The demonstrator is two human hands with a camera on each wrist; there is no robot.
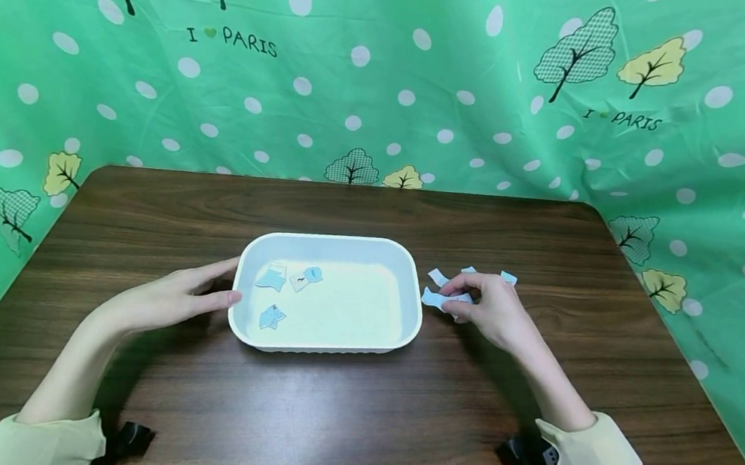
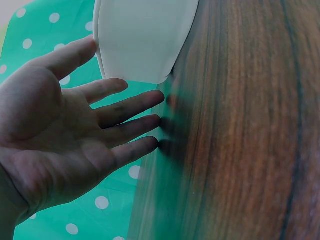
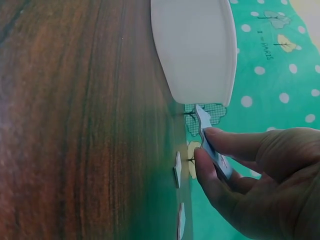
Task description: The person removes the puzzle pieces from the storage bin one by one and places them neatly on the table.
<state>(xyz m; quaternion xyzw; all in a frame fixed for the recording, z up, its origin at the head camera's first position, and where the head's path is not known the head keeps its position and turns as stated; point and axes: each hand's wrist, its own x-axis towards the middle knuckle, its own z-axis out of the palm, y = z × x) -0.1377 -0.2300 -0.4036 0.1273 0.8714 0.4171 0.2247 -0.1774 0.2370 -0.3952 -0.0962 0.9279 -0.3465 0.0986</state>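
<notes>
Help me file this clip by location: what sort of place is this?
Probably an indoor tabletop corner set up for filming: a green polka-dot cloth hangs behind a dark wood-grain table, with a white tray on it.

Spread hand (image 2: pixel 75 120), white tub (image 2: pixel 142 40), seemingly touching

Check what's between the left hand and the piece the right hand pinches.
White tray, with blue pieces inside; shows in the head view.
</notes>
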